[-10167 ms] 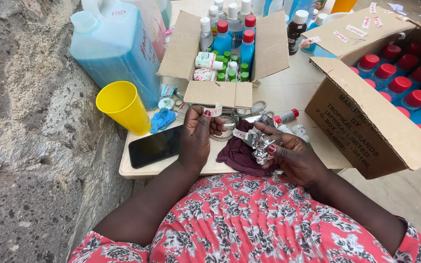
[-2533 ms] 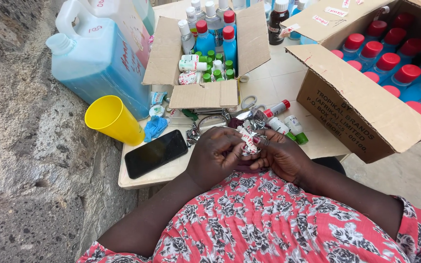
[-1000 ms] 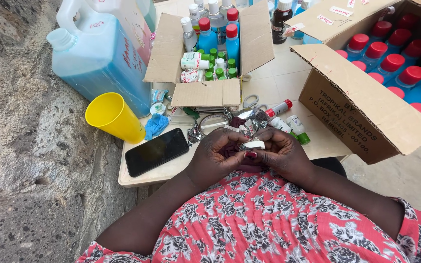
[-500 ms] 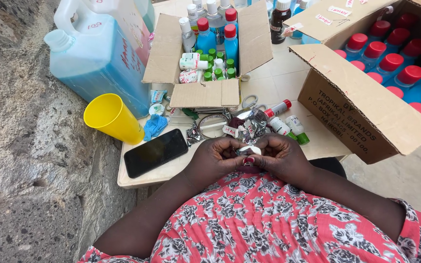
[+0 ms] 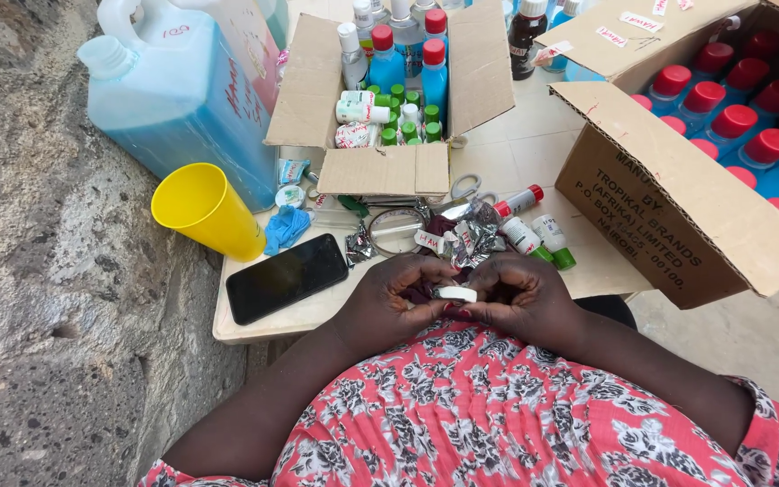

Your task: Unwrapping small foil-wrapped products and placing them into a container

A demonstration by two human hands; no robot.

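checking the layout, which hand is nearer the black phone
Left. The left hand sits just right of the black phone, almost beside it. The right hand lies farther right, beyond the small white piece both hands hold.

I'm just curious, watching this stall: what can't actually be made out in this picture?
- Small white thing, head view: mostly covered by left hand and right hand.
- Big carton: cut by right edge.
- Blue jug: top cut off.
- Silver foil bits: too small to identify.
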